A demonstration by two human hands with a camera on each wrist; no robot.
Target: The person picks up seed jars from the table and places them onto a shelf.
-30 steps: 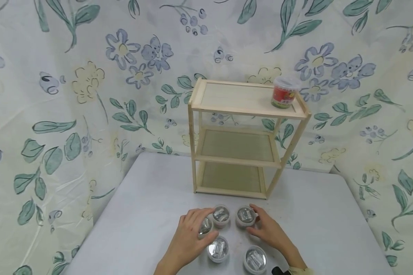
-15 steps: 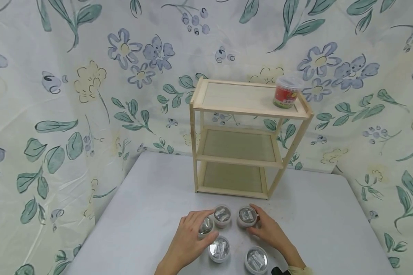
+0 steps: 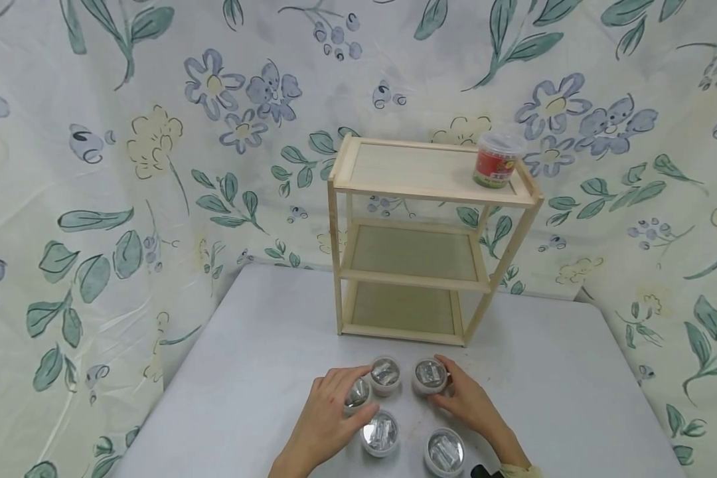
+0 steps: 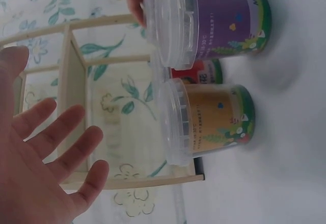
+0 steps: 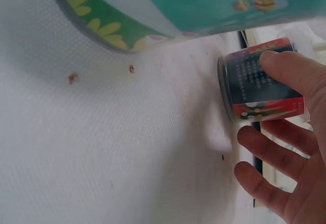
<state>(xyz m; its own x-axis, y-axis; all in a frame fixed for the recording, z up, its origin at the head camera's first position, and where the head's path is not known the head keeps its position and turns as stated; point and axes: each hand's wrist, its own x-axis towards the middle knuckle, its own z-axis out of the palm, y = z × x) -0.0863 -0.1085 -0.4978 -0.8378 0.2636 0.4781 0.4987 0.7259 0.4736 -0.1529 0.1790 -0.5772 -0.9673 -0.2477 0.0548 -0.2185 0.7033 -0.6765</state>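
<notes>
My right hand (image 3: pixel 471 401) grips a lidded plastic cup (image 3: pixel 429 376) at its right side, in front of the rack. In the right wrist view this cup (image 5: pixel 262 84) has a red and dark label; the thumb lies along its side, with fingers opposite. My left hand (image 3: pixel 330 411) hovers with loosely spread fingers by an orange-labelled cup (image 3: pixel 356 394), holding nothing. The left wrist view shows its relaxed fingers (image 4: pixel 66 132) apart from the orange cup (image 4: pixel 216 119), a purple cup (image 4: pixel 229 23) and a red cup (image 4: pixel 213 71) behind.
A teal-labelled cup (image 3: pixel 444 452) stands near the front, below my right hand. Behind the cups rises a three-tier wooden rack (image 3: pixel 415 282), with a red-labelled tub (image 3: pixel 494 162) on its top right. Floral cloth (image 3: pixel 155 146) hangs around the white table (image 3: pixel 263 318).
</notes>
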